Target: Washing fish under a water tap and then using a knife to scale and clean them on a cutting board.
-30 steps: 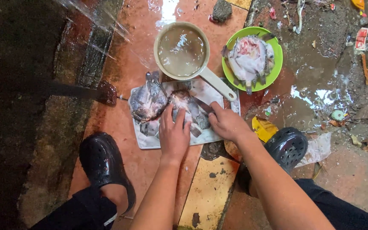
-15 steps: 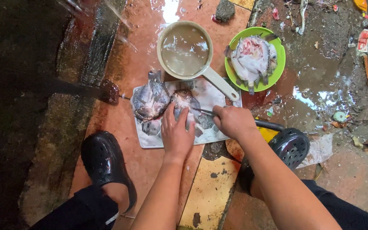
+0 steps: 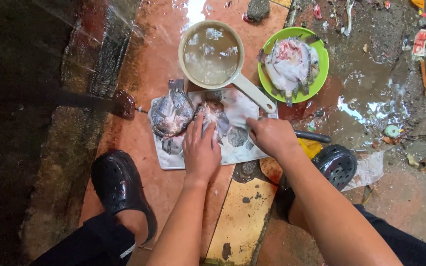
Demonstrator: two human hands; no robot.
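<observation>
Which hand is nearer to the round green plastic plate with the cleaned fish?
The right hand, below the green plate, is nearer. The left hand lies farther left on the cutting board.

white cutting board [image 3: 173, 155] with grey hexagon print, centre; 2 grey-scaled fish [image 3: 171, 112] on it; cream saucepan [image 3: 211, 55] of cloudy beige water, top centre; lime-green plate [image 3: 321, 59], upper right; 2 glossy black clogs [image 3: 119, 184]; rust-red and yellow floor tiles [image 3: 245, 216].

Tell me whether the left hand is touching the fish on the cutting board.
Touching. The head view shows the left hand pressed flat on the fish, fingers overlapping its body on the cutting board.
</observation>
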